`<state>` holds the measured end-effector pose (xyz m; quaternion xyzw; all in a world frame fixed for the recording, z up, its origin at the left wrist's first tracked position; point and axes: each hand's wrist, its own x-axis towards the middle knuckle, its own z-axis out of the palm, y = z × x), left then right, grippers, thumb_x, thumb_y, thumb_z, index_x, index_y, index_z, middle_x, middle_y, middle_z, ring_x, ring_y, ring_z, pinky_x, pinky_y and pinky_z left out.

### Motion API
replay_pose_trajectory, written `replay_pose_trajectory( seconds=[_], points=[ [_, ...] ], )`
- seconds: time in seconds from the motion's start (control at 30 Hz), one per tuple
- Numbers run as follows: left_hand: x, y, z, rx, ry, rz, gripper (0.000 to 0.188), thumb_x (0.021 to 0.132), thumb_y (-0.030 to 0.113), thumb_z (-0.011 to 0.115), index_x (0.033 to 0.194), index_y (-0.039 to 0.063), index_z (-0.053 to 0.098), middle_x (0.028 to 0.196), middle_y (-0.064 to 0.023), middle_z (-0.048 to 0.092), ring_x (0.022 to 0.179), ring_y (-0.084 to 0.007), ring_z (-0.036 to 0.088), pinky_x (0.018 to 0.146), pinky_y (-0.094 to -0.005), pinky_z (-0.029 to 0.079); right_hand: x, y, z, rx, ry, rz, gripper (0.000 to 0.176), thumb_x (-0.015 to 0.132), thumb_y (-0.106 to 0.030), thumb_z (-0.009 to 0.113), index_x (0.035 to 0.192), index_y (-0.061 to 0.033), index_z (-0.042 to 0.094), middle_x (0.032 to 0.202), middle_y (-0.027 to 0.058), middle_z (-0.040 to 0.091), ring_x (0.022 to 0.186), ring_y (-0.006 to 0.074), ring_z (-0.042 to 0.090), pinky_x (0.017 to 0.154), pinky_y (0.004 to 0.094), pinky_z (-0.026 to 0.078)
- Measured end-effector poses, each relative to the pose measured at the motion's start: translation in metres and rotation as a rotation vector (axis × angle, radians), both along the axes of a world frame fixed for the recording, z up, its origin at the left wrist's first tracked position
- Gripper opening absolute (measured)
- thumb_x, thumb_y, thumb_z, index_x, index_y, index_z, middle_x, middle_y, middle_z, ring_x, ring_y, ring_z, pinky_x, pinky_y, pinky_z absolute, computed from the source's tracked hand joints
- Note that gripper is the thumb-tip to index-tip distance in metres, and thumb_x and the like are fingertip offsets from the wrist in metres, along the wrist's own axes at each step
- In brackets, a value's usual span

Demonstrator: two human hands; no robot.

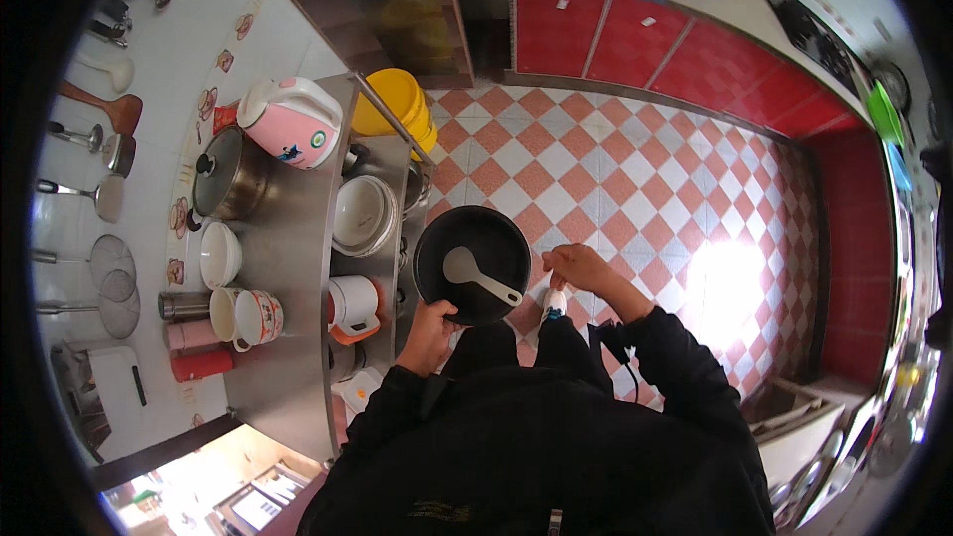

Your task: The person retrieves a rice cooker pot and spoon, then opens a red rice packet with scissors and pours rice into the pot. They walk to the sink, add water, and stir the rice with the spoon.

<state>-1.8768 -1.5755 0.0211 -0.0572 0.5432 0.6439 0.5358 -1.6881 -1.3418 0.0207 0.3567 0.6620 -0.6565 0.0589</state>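
A round black pot, dark inside like a rice cooker's inner pot, is held in front of my body. My left hand grips its near left rim, thumb over the edge and the other fingers hidden underneath. Inside lies a pale rice paddle, its broad head toward the far left and its holed handle end toward the near right wall. To the right of the pot, apart from it, my right hand hovers over the floor with bent, slightly spread fingers and nothing visible in it.
On my left, a steel shelf unit carries a pink kettle, a lidded pot and cups. Stacked bowls and a white appliance sit lower. Yellow buckets stand beyond; red cabinets line the far side.
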Motion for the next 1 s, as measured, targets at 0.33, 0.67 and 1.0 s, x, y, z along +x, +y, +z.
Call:
replay_pose_trajectory(
  seconds=[0.33, 0.67, 1.0],
  points=[
    [-0.063, 0.03, -0.11, -0.265, 0.827, -0.276, 0.058, 0.071, -0.007, 0.05, 0.126, 0.008, 0.047, 0.128, -0.0134, 0.046, 0.103, -0.0341, 0.057, 0.08, -0.0473, 0.053, -0.175, 0.192, -0.097, 0.052, -0.193, 0.212, 0.047, 0.093, -0.04, 0.049, 0.076, 0.001, 0.065, 0.064, 0.0113, 0.066, 0.055, 0.0186, 0.064, 0.056, 0.032, 0.051],
    [-0.14, 0.158, -0.075, -0.244, 0.113, 0.378, 0.062, 0.067, -0.005, 0.05, 0.128, 0.001, 0.045, 0.112, -0.0102, 0.057, 0.102, -0.0255, 0.056, 0.088, -0.0344, 0.046, -0.379, 0.292, -0.211, 0.33, -0.155, 0.454, 0.053, 0.092, -0.045, 0.044, 0.068, -0.0026, 0.064, 0.062, 0.0064, 0.066, 0.057, 0.0191, 0.064, 0.062, 0.0341, 0.05],
    [-0.137, 0.2, -0.094, -0.509, 0.029, 0.592, 0.062, 0.068, 0.002, 0.054, 0.129, -0.001, 0.045, 0.125, -0.0106, 0.052, 0.114, -0.0238, 0.051, 0.099, -0.0358, 0.04, -0.566, 0.328, -0.356, 0.369, -0.167, 0.463, 0.053, 0.087, -0.046, 0.052, 0.069, 0.0029, 0.063, 0.07, 0.0221, 0.063, 0.072, 0.0377, 0.063, 0.067, 0.0473, 0.048]
  ],
)
